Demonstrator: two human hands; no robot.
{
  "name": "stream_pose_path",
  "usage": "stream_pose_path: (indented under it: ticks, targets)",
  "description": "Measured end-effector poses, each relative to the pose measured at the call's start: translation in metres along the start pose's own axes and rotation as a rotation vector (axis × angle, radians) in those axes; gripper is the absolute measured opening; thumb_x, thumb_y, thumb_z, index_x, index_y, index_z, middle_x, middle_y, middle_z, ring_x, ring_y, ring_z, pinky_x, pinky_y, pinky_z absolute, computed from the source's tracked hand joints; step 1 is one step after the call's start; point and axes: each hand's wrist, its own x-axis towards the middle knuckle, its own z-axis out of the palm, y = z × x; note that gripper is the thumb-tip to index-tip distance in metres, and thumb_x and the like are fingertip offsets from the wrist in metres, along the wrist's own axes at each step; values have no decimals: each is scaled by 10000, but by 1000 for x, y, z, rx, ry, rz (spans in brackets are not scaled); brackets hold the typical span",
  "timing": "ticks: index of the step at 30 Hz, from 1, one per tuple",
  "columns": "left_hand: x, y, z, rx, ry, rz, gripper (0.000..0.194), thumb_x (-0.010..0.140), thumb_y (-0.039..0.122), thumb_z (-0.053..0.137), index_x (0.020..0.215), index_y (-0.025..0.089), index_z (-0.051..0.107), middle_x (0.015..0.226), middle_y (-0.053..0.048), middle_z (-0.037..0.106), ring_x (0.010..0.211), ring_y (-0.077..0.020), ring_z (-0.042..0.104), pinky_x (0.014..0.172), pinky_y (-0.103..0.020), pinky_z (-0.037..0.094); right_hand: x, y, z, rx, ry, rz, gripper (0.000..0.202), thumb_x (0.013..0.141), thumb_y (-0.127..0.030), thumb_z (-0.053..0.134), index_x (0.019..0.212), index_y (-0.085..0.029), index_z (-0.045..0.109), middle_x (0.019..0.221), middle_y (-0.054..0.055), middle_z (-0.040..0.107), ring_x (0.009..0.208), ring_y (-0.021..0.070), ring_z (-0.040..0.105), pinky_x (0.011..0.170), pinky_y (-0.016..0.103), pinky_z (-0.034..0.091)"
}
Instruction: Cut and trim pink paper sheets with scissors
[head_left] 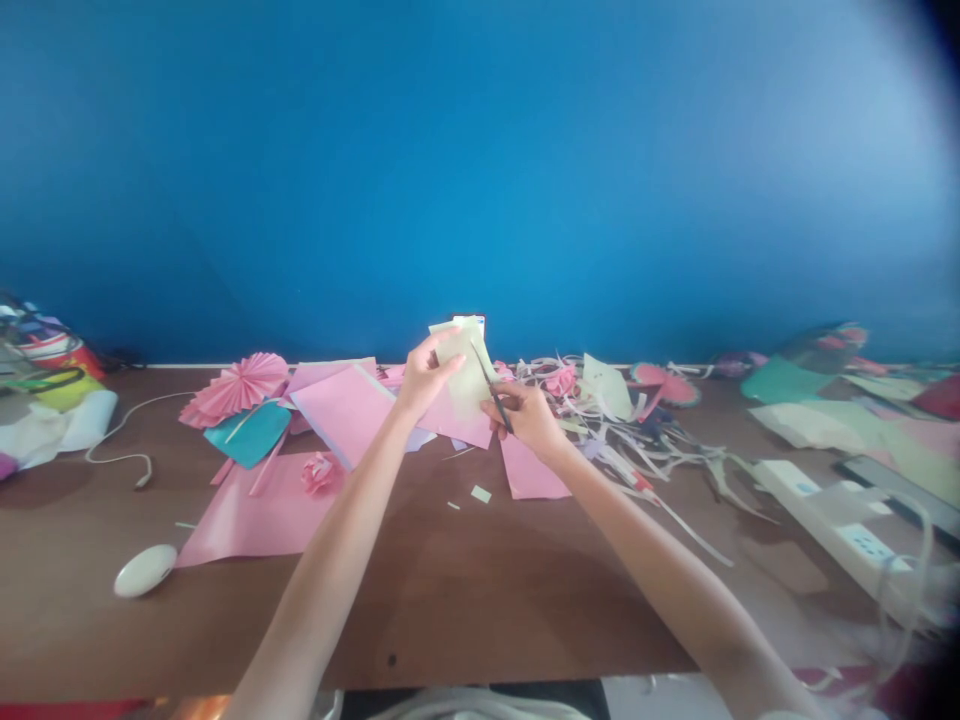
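Observation:
My left hand [429,372] pinches a pale yellow-green sheet of paper [466,385] and holds it up above the table. In my right hand [529,415] is a pair of scissors [491,385] with dark handles, its blades at the right part of the sheet. My fingers partly hide the handles. Behind and below the sheet lie pink papers [345,410]. A small pale paper scrap [481,494] rests on the table below my hands.
Pink folded paper fans [244,390], a teal paper piece [247,432] and a white mouse [145,571] lie at left. Tangled paper strips [622,440] spread on the right, beside a white power strip [832,525] and a dark phone [900,495]. A blue wall [480,180] stands behind.

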Motion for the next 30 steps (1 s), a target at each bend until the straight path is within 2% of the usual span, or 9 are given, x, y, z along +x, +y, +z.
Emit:
stream_pose_path:
  ticks: [7,13,19,30]
  targets:
    - [-4,-5,13,-92,-51,-13,592,798,397,673,1350,246,521,1253,-89,636,1125,-283,607,948,-455,499,-2,-9,0,45,41,44,393,676,-437,754,928,-153,652,572,7,628,440,116,544,431,232,390]
    - [-11,1,28,-116,-68,5,625,788,393,692,1362,242,496,1333,-100,575,1178,-279,577,980,-434,484,0,-10,-5,58,52,20,355,694,-448,730,877,-163,627,590,11,633,447,109,537,421,225,361]
    - [-12,3,30,-69,-49,44,626,784,399,693,1361,259,493,1413,-93,504,1249,-284,524,1028,-448,445,2,-9,-9,53,28,31,373,697,-432,728,936,-164,630,604,14,643,460,112,544,422,224,354]
    - [-15,3,35,-64,-99,13,685,791,427,679,1409,258,436,1302,-100,598,1210,-282,553,1000,-450,463,0,-10,-10,75,38,-10,329,720,-423,709,910,-167,626,581,3,636,450,111,538,426,225,366]
